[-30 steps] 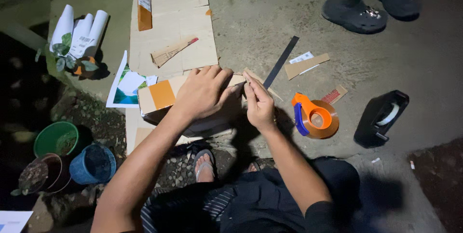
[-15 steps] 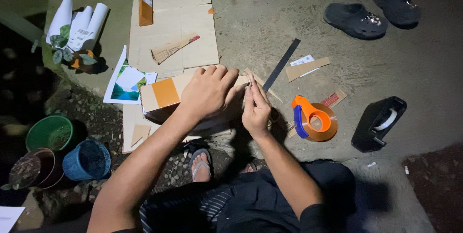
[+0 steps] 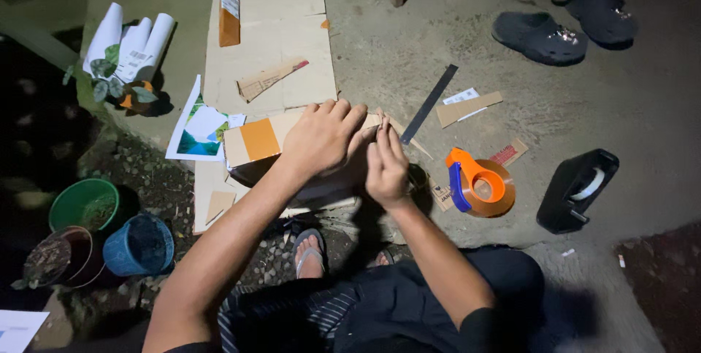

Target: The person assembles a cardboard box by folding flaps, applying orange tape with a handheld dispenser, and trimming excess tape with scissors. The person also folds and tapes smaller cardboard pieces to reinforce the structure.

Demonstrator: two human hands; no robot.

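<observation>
My left hand [image 3: 321,137] lies flat, fingers spread, pressing the cardboard box [image 3: 259,141] down at the near edge of the cardboard sheet [image 3: 266,28]. My right hand [image 3: 385,167] pinches the box's right end, near the orange tape dispenser [image 3: 478,189].

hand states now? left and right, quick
Left hand: open, spread palm-down, pressing on the brown cardboard box with the orange panel.
Right hand: closed, fingers pinching the box's cardboard edge; exact grip hard to tell.
</observation>
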